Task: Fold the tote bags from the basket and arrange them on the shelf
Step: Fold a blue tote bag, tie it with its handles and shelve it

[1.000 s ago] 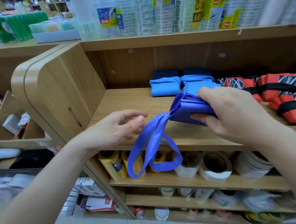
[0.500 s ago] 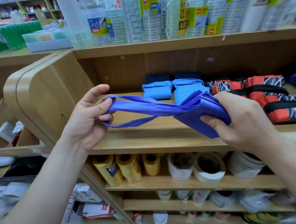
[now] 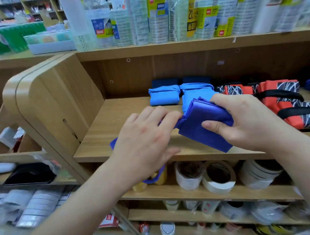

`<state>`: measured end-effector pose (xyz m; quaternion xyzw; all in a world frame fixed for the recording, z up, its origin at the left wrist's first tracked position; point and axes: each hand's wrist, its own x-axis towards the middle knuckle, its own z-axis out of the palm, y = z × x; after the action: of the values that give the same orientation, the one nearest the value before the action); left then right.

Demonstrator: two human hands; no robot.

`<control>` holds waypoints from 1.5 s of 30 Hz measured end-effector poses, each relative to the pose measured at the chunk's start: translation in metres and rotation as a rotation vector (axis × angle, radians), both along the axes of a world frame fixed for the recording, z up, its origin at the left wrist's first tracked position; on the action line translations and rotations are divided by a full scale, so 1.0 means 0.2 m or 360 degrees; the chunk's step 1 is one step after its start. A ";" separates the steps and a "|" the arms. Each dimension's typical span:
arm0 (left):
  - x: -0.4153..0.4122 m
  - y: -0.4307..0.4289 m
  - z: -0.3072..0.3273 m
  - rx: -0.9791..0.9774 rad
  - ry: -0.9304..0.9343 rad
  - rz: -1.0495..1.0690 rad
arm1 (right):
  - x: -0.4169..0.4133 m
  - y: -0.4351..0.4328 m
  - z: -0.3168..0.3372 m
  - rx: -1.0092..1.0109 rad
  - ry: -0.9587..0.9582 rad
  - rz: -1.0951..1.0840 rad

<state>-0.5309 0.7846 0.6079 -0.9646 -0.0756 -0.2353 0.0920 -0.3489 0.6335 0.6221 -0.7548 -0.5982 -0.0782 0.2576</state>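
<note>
A folded violet-blue tote bag (image 3: 205,122) is held just above the wooden shelf (image 3: 115,126). My right hand (image 3: 245,120) grips the folded bundle from the right, thumb in front. My left hand (image 3: 146,141) is blurred beside the bundle's left end, its fingers curled over the bag's straps (image 3: 153,178), which run under the palm and hang out below it. At the back of the shelf lie two folded light-blue bags (image 3: 163,97), with several folded orange and black patterned bags (image 3: 284,102) to their right.
The shelf's rounded side panel (image 3: 51,103) stands to the left. Rolls of tape (image 3: 217,177) fill the shelf below. Wrapped packs (image 3: 154,20) line the shelf above. A black tray (image 3: 29,174) sits low on the left.
My left hand has swung from the far left, where it stretched the straps out, back against the bundle. The straps now pass under the palm and hang below.
</note>
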 end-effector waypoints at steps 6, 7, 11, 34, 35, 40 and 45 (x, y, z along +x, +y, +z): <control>0.04 0.08 -0.08 0.0202 -0.0036 0.0064 | 0.05 0.00 -0.01 -0.0030 0.0300 0.0085; 0.04 0.09 -0.08 0.0164 -0.0001 0.0065 | 0.06 0.00 -0.02 -0.0051 0.0371 0.0099; 0.00 0.19 0.00 -0.0697 0.0250 -0.0072 | 0.15 -0.01 -0.04 -0.0115 0.0595 0.0068; 0.08 0.18 0.21 -0.3158 -0.0047 -0.1399 | -0.19 0.16 0.09 -0.0493 -0.0679 -0.0018; 0.08 0.18 0.21 -0.3188 -0.0111 -0.1403 | -0.18 0.17 0.09 -0.0501 -0.0652 -0.0043; 0.02 0.29 0.10 -0.3505 -0.0563 -0.1176 | -0.04 0.19 0.04 -0.0451 -0.0106 0.0104; -0.06 0.43 0.04 -0.3044 -0.0445 -0.0324 | 0.02 0.20 0.02 -0.0624 0.0439 0.0382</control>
<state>-0.5433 0.8706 0.6162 -0.5972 -0.1613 -0.1937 -0.7615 -0.3459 0.6744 0.6269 -0.7175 -0.6463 0.1739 0.1930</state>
